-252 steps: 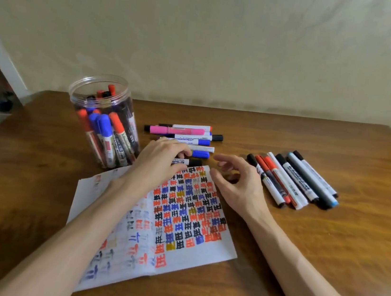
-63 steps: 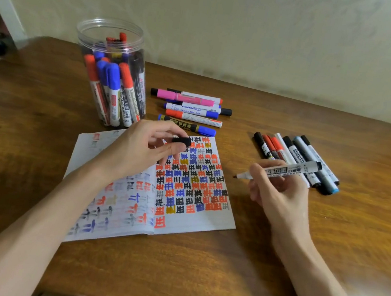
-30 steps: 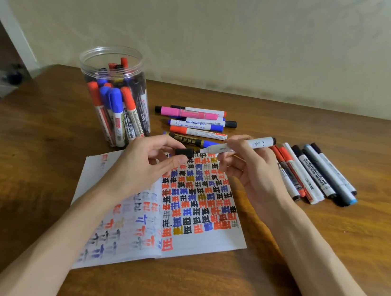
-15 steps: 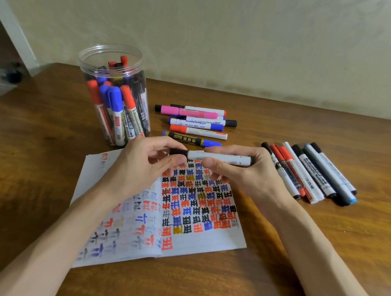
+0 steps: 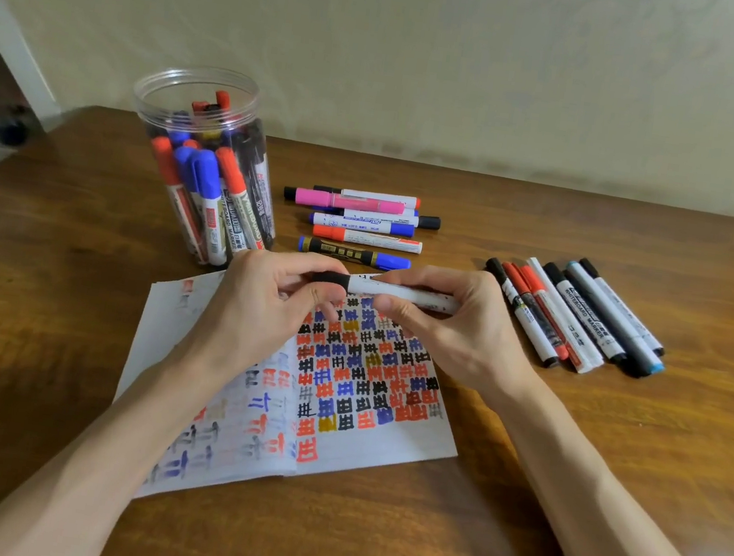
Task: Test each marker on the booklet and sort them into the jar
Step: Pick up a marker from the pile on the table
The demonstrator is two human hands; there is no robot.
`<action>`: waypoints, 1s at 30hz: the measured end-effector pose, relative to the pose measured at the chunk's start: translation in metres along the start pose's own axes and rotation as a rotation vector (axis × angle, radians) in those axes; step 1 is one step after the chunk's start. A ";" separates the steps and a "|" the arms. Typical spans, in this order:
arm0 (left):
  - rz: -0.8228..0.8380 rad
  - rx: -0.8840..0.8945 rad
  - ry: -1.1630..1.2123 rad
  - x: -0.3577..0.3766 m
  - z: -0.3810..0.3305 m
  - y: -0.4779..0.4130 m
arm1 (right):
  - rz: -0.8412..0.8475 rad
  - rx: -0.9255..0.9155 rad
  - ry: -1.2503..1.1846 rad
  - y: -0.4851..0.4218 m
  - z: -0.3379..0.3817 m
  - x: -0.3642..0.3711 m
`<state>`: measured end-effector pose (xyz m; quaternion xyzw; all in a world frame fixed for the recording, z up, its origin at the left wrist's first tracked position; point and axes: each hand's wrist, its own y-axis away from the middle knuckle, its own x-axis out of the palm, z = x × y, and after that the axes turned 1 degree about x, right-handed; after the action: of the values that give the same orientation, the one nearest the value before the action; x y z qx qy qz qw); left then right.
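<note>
A white marker (image 5: 405,293) was held level just above the far edge of the booklet (image 5: 381,438), its barrel pinched by the right hand (image 5: 451,335) and its black cap (image 5: 331,278) gripped by the left hand (image 5: 253,314). It was judged light, stiff and smooth, best held mid-barrel; the jar (image 5: 201,172) stood far left on the table (image 5: 512,507).

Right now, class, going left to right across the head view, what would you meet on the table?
Jar → left hand → right hand → row of loose markers. The booklet, the held marker and the middle markers overlap the hands, so I leave them out.
</note>
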<state>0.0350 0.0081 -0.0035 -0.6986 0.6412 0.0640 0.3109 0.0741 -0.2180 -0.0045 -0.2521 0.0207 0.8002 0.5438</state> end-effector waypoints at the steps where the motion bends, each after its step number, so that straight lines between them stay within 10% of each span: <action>1: -0.009 0.000 0.002 0.000 0.000 0.000 | -0.003 -0.012 -0.015 0.000 0.000 0.000; 30: -0.165 -0.008 0.377 -0.024 -0.019 -0.017 | -0.015 -0.104 0.198 -0.007 0.005 0.033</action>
<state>0.0411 0.0184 0.0289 -0.7497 0.6284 -0.0909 0.1867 0.0689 -0.1856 -0.0126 -0.3579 0.0308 0.7673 0.5312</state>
